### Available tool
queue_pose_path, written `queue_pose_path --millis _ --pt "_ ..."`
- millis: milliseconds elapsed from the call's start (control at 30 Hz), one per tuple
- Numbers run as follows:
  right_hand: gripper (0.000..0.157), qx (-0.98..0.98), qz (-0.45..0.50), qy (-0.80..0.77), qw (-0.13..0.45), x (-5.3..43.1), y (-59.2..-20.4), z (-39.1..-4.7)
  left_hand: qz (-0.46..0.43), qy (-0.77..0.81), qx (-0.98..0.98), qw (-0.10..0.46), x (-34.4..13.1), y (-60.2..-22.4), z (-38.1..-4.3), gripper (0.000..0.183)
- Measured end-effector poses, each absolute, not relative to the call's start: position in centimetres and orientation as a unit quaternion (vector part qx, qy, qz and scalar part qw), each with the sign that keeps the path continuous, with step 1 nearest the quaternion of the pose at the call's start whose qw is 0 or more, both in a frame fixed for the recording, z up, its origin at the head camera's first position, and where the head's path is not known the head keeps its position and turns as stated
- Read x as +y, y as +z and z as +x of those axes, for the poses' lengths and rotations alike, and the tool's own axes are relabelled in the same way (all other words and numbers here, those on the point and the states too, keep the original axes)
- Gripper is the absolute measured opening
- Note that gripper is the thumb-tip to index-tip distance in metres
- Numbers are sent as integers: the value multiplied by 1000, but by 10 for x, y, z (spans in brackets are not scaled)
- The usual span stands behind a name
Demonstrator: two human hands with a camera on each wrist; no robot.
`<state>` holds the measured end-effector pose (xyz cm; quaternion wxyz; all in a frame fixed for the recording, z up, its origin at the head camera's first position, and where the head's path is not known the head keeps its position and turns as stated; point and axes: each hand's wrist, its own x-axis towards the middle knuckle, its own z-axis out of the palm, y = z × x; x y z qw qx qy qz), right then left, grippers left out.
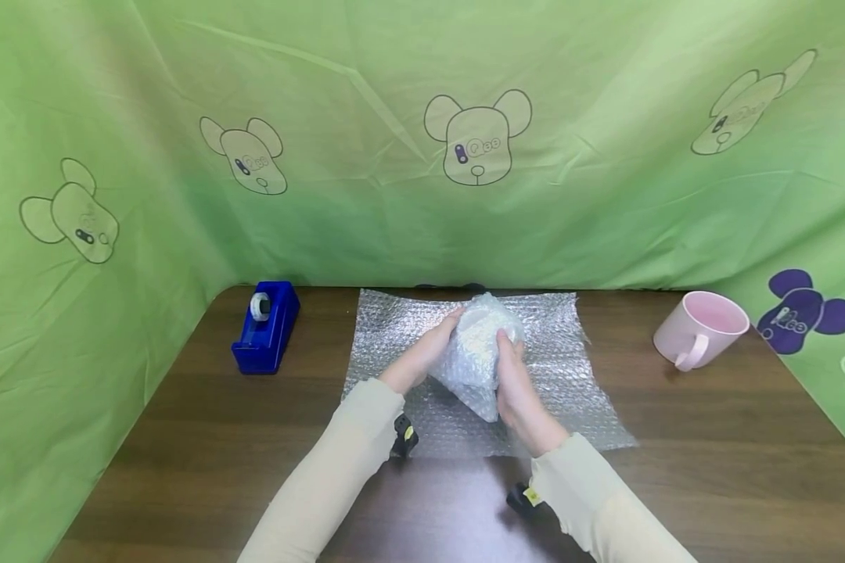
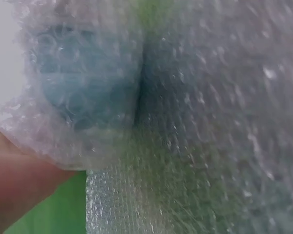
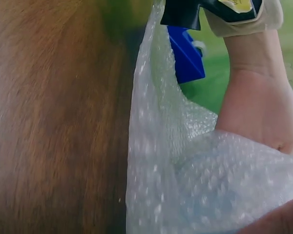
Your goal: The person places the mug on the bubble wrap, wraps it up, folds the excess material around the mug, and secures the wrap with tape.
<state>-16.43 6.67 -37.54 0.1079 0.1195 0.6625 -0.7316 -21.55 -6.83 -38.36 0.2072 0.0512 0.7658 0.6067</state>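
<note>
Between both hands is a rounded bundle of bubble wrap (image 1: 480, 344), its lower end tapering to a loose corner. My left hand (image 1: 428, 350) holds its left side, partly hidden behind the plastic. My right hand (image 1: 515, 387) grips the right side, thumb lying on the front of the wrap. Through the plastic, a blue-green object (image 2: 88, 83) shows in the left wrist view; the wrap blurs its kind. Beneath the bundle a bubble wrap sheet (image 1: 380, 336) lies spread on the table. The right wrist view has the left hand (image 3: 263, 107) beyond the wrapped plastic.
A blue tape dispenser (image 1: 267, 328) with a roll of tape stands at the back left of the wooden table (image 1: 253, 453). At the right is a pink mug (image 1: 697, 328), handle toward the front. Green printed cloth (image 1: 366, 219) hangs around the back and sides.
</note>
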Motion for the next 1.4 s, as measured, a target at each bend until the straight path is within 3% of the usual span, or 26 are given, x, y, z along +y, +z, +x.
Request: queue_pose_path --millis 233,467,600,933,1400 --pt "73 643 123 -750 92 62 -376 -165 55 592 768 236 -69 -379 -213 56" --pt "88 677 118 -715 129 69 -372 -165 62 594 764 244 -65 -375 -212 60" --pt "88 691 115 -700 139 77 -366 -165 71 597 761 244 -58 -369 -210 60" --pt "81 748 87 -640 153 119 -350 -173 32 642 744 184 -11 -357 -207 66" --pt "78 791 46 -582 182 199 -333 -188 27 619 775 126 57 -352 -206 58"
